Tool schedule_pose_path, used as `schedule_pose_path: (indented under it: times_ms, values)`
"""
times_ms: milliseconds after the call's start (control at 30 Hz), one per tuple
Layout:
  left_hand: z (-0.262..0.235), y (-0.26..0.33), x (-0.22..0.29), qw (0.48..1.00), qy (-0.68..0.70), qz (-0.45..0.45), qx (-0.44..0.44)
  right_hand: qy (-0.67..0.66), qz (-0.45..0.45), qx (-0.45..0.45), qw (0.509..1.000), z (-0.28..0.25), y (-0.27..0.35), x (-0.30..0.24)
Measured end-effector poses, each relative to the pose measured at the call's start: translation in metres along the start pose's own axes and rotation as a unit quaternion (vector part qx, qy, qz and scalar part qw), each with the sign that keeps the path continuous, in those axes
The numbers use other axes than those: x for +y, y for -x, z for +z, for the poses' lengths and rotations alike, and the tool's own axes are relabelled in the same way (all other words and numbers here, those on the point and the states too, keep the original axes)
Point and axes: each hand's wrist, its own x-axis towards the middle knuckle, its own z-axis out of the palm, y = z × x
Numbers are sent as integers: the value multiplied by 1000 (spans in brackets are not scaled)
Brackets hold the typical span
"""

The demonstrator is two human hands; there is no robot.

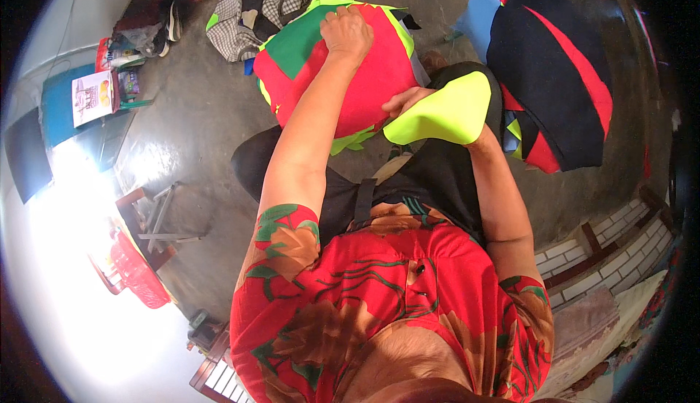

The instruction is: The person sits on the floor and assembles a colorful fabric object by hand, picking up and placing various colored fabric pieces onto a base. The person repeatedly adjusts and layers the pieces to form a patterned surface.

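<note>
In front of my knees stands a rounded heap of fabric pieces, with a large red piece (379,75) and a green piece (300,38) on top. My left hand (347,35) reaches to the far side of the heap, its fingers bent down on the cloth where green meets red. Exactly which layer they pinch is hidden. Close to the heap's near right side, my right hand (408,100) has its fingers curled. A neon yellow fabric piece (445,115) lies over the back of that hand and wrist, covering much of it.
A second pile of dark fabric (547,68) with red and blue pieces stands to the right. Checked cloth (227,20) lies on the floor beyond the heap. A red plastic chair (138,268) and a folding metal stand (162,217) are at left.
</note>
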Motion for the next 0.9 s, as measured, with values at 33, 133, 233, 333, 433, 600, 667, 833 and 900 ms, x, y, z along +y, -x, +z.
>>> schedule_pose_path:
  times_ms: [33,133,233,333,433,600,667,833,900]
  values:
    - [0,-2,-1,1000,-3,3,-3,-1,-3,2,1000,0,0,1]
    - [1,-9,-2,1000,7,12,-7,-24,-4,11,1000,-1,1,3]
    - [4,-11,-10,1000,2,26,13,-18,1,16,1000,1,0,2]
    - [0,-21,-17,995,80,-52,-42,-13,-1,14,1000,0,0,0]
    - [-8,-21,-28,974,193,-110,33,-1,-13,5,1000,-3,0,2]
    - [-36,-25,-38,928,312,-194,57,9,-18,4,1000,-5,2,5]
    - [-39,-29,-35,928,324,-169,80,10,-21,3,1000,-6,2,7]
    - [-21,-42,-47,855,503,-86,94,7,-16,-3,1000,-2,-3,-2]
    - [-34,-33,-46,852,501,-79,127,29,-27,7,999,-5,-1,-1]
